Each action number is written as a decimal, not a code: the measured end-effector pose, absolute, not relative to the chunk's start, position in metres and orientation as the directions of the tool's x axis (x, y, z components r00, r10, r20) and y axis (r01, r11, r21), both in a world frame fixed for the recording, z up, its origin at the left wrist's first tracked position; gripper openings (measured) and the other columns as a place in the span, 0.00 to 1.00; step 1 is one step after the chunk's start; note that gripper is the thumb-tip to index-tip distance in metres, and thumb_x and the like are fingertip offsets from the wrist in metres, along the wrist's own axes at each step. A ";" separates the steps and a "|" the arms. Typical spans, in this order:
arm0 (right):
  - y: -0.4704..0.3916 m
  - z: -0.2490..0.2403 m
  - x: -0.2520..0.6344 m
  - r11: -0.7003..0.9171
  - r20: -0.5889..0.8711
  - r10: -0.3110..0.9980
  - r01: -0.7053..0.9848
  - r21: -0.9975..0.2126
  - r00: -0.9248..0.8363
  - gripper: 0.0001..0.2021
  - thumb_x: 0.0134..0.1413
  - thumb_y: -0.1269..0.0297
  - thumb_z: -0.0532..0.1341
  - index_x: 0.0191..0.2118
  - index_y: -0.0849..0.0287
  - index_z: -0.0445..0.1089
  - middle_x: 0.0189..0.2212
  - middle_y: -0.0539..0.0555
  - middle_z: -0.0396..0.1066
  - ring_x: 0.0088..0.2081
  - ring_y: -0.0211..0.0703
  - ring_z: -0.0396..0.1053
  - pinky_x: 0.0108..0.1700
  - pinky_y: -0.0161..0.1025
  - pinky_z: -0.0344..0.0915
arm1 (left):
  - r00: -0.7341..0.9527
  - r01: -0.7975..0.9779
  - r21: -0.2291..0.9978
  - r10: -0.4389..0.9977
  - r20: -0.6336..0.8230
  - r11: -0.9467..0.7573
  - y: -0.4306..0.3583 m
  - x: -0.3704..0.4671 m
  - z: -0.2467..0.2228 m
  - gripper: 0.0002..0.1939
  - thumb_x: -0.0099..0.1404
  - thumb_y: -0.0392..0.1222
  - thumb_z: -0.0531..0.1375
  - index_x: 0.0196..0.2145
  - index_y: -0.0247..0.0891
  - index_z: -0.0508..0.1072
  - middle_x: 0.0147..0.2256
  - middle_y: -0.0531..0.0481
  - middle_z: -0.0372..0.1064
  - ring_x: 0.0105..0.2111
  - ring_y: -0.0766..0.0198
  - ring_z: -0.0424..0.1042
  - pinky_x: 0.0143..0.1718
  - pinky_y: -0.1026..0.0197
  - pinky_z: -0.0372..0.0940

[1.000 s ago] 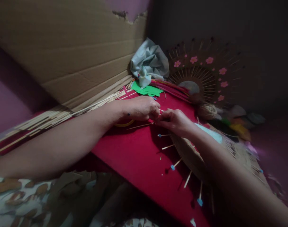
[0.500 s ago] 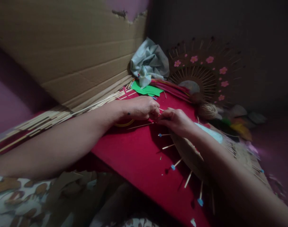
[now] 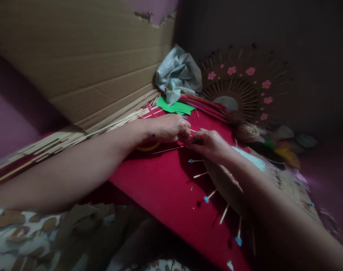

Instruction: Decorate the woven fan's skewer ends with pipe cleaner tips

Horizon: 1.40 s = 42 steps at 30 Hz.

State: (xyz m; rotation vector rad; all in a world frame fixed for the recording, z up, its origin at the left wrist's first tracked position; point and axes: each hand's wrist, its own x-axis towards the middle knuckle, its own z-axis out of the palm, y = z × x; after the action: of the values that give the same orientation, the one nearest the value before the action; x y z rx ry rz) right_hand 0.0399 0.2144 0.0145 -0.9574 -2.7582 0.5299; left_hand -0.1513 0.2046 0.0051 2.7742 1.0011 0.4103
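Note:
Over the red tabletop, my left hand [image 3: 174, 128] is closed, its fingers curled and close to those of my right hand. My right hand [image 3: 208, 143] pinches at its fingertips, where a long thin stick [image 3: 167, 150] ends. Pale slivers like stick ends show in the narrow gap between the hands; what my left fingers hold is hidden. Beneath my right forearm lies a round brown piece [image 3: 228, 188], partly covered. Short sticks radiate from it, some with blue tips [image 3: 238, 241].
Bundled wooden sticks [image 3: 61, 145] run along a cardboard panel [image 3: 103, 67] at left. Behind my hands lie green paper [image 3: 175, 107], a crumpled pale cloth [image 3: 179, 71] and a twine ball [image 3: 248, 131]. A stick-rayed fan shape with pink flowers [image 3: 250, 71] stands at the back.

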 end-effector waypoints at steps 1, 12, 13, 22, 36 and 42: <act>0.215 0.014 0.040 0.730 0.046 0.626 0.564 -0.386 -0.779 0.03 0.50 0.71 0.63 0.30 0.58 0.75 0.26 0.49 0.72 0.28 0.34 0.65 0.33 0.33 0.58 | 0.741 0.597 0.244 0.641 0.199 -0.765 0.205 -0.151 0.005 0.15 0.49 0.23 0.55 0.28 0.38 0.77 0.28 0.53 0.71 0.27 0.70 0.66 0.29 0.67 0.55; 0.213 0.015 0.039 0.747 0.060 0.615 0.556 -0.365 -0.786 0.04 0.49 0.73 0.62 0.29 0.58 0.74 0.26 0.50 0.72 0.27 0.34 0.65 0.32 0.34 0.59 | 0.736 0.594 0.286 0.651 0.187 -0.752 0.205 -0.152 0.006 0.15 0.51 0.23 0.56 0.30 0.38 0.78 0.30 0.51 0.73 0.29 0.69 0.67 0.31 0.67 0.56; 0.213 0.014 0.039 0.749 0.067 0.614 0.554 -0.363 -0.787 0.05 0.49 0.73 0.61 0.29 0.58 0.74 0.26 0.50 0.71 0.27 0.34 0.64 0.32 0.34 0.58 | 0.735 0.589 0.294 0.650 0.191 -0.753 0.206 -0.152 0.004 0.15 0.52 0.24 0.56 0.30 0.38 0.78 0.30 0.51 0.73 0.29 0.69 0.66 0.31 0.67 0.57; 0.206 0.015 0.040 0.759 0.177 0.644 0.593 -0.269 -0.745 0.05 0.47 0.75 0.61 0.29 0.60 0.72 0.27 0.51 0.70 0.28 0.35 0.63 0.33 0.35 0.58 | 0.720 0.577 0.417 0.678 0.147 -0.703 0.205 -0.149 0.002 0.13 0.52 0.26 0.55 0.28 0.36 0.78 0.25 0.51 0.72 0.25 0.70 0.65 0.29 0.67 0.56; 0.214 0.004 0.038 0.735 0.294 0.677 0.611 -0.293 -0.674 0.06 0.44 0.77 0.62 0.24 0.59 0.70 0.22 0.48 0.67 0.27 0.35 0.61 0.30 0.34 0.56 | 0.742 0.563 0.409 0.657 0.133 -0.718 0.193 -0.144 0.008 0.08 0.58 0.33 0.56 0.26 0.34 0.75 0.23 0.51 0.68 0.23 0.70 0.62 0.27 0.66 0.53; 0.208 0.006 0.040 0.709 0.313 0.704 0.604 -0.363 -0.638 0.04 0.47 0.74 0.62 0.26 0.59 0.71 0.24 0.48 0.68 0.27 0.33 0.63 0.30 0.33 0.58 | 0.516 0.649 0.489 0.810 0.279 -0.583 0.197 -0.143 0.011 0.08 0.57 0.36 0.58 0.23 0.33 0.72 0.21 0.52 0.64 0.23 0.70 0.60 0.27 0.66 0.52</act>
State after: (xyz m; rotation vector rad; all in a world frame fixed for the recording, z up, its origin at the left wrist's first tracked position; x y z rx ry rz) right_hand 0.0401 0.2080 0.0065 -1.0072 -2.4836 0.3121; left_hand -0.1433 0.1971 0.0111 2.4382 1.2158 0.6980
